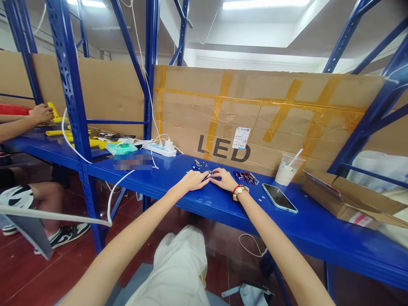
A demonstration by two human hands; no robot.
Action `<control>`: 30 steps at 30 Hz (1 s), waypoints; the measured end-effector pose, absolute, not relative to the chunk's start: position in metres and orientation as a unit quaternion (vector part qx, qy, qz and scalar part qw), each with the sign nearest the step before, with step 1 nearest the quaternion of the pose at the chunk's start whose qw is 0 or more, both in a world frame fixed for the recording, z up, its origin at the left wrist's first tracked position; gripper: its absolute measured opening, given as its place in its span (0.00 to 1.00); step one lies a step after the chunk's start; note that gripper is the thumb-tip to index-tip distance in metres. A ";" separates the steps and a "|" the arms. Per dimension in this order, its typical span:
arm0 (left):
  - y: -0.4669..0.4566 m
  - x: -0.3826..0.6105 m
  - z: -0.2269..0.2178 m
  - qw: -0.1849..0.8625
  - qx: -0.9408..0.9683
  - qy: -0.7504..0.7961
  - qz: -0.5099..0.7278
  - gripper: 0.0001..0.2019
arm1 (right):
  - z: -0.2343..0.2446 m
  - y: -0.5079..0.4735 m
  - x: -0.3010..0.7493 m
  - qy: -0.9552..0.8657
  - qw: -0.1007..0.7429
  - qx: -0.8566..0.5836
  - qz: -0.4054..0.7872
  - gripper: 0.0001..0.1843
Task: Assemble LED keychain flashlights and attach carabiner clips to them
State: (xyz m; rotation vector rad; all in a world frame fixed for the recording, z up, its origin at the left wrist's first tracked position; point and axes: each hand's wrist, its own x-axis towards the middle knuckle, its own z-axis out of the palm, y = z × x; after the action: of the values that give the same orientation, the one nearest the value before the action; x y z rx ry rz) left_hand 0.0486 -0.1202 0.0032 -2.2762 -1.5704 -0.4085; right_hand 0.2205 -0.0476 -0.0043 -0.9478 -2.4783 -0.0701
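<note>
Both my hands rest on a blue shelf board (223,204) in front of a cardboard wall marked "LED". My left hand (193,179) and my right hand (225,179) meet fingertip to fingertip, pinched on a small dark and red part (208,174) between them. My right wrist wears a red cord and a bead bracelet. Small loose metal parts (196,164) lie just beyond my left hand. A row of small red and blue parts (246,177) lies just right of my right hand.
A phone (279,197) lies face up to the right, with a plastic cup and straw (288,169) behind it and an open carton (347,199) further right. A white power strip (161,148) sits to the left. Another person's hand (41,114) works with yellow parts at far left.
</note>
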 end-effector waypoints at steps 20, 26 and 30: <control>-0.116 0.043 -0.002 0.106 -0.769 -0.603 -0.184 0.20 | -0.011 -0.042 0.219 -0.901 0.228 -0.367 -0.030 0.14; -0.120 0.043 -0.001 0.101 -0.770 -0.598 -0.196 0.18 | -0.011 -0.042 0.218 -0.903 0.219 -0.368 -0.033 0.13; -0.120 0.044 -0.001 0.097 -0.772 -0.598 -0.194 0.18 | -0.009 -0.041 0.219 -0.897 0.228 -0.376 -0.035 0.12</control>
State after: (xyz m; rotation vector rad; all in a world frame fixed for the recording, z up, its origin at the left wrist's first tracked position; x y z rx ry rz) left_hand 0.0437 -0.1204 -0.0010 -2.2848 -1.7697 -0.5742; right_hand 0.2193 -0.0414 -0.0089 -1.0362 -2.4703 -0.0975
